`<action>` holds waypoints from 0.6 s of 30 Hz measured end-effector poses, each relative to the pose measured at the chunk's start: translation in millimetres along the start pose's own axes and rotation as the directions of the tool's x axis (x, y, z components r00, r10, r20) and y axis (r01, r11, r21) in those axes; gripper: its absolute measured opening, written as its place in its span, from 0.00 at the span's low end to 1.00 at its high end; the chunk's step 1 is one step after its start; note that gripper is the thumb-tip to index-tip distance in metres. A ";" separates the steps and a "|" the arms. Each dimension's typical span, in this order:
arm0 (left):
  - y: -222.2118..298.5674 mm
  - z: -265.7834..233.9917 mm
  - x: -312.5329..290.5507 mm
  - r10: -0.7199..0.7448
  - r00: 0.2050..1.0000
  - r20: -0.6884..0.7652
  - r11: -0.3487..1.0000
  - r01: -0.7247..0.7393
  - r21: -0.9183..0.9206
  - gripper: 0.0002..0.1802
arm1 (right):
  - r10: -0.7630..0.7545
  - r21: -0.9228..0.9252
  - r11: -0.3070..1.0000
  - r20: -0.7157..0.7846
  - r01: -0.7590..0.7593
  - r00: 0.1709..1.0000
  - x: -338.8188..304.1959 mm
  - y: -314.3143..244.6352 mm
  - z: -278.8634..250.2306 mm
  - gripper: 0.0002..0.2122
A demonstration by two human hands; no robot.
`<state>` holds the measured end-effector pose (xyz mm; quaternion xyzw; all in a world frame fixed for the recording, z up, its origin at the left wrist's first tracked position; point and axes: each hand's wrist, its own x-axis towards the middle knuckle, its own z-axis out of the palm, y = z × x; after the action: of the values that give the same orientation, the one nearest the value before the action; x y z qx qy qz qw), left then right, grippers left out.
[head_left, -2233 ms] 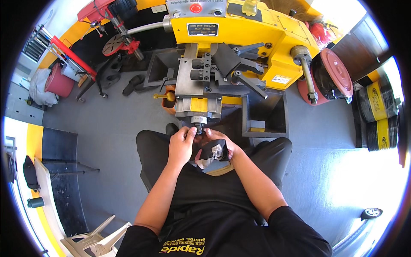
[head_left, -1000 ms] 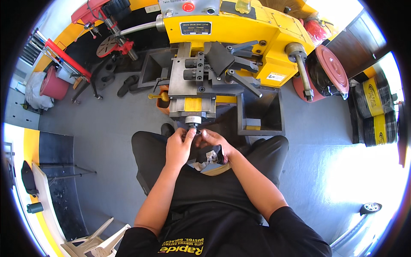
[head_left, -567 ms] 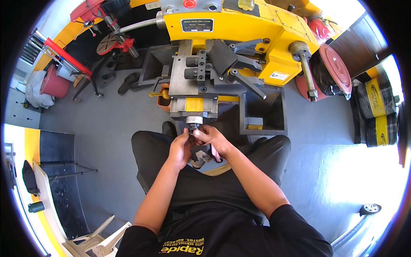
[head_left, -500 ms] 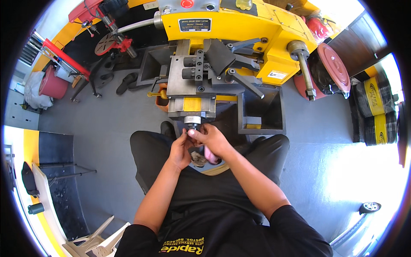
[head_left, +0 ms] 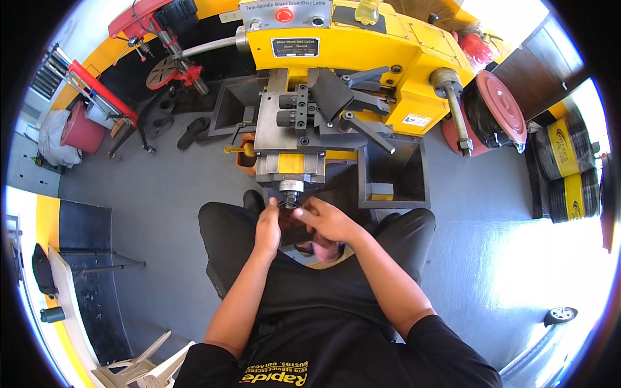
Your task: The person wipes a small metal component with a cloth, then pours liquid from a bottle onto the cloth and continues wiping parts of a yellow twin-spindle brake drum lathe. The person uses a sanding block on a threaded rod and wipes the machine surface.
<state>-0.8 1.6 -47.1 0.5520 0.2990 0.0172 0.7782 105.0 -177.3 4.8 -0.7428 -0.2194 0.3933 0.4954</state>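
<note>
At the front of a yellow lathe, both my hands are at the dark spindle end [head_left: 291,197] below a silver graduated collar [head_left: 291,185]. My left hand [head_left: 267,227] is on its left side, thumb up and fingers curled out of sight. From the right my right hand [head_left: 328,221] reaches in, thumb and fingers bent toward the same thin dark part. What exactly the fingertips grip is too small and partly hidden. Under my right hand, between my thighs, is a blurred pinkish and dark shape [head_left: 326,249], its kind unclear.
The lathe's slide [head_left: 275,126] with black clamp arms rises ahead. Open black trays [head_left: 424,171] flank it. A long spindle [head_left: 458,123] juts out at right, near a lidded red bin [head_left: 501,107]. A red drill press [head_left: 169,48] stands back left; plastic chairs [head_left: 139,365] lower left.
My hands have moved apart, the left slightly left and the right slightly right. The brownish-grey patch seen between them no longer shows. The view has shifted slightly.
</note>
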 end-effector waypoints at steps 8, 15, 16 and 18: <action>46.6 9.7 -18.1 0.327 0.944 0.046 0.777 -0.296 0.555 0.30 | -0.092 0.485 0.871 0.323 -0.082 0.942 22.5 43.9 -1.6 0.37; 50.1 2.9 -8.0 0.127 0.971 0.201 0.942 -0.181 0.282 0.28 | -0.192 0.606 0.795 0.202 0.032 0.960 35.7 45.6 17.1 0.41; 47.1 -0.8 -6.1 0.078 0.976 0.201 0.974 -0.117 0.192 0.28 | -0.144 0.508 0.861 0.243 0.000 0.959 36.8 45.0 11.8 0.40; 29.7 -11.8 0.1 -0.024 0.976 0.215 1.000 0.024 0.004 0.28 | -0.027 0.291 0.954 0.309 -0.068 0.951 28.9 19.9 -1.5 0.38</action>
<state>2.6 23.2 -23.8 0.5474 0.2197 -0.0522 0.8058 122.1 -165.7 -23.5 -0.5910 -0.2248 0.5385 0.5570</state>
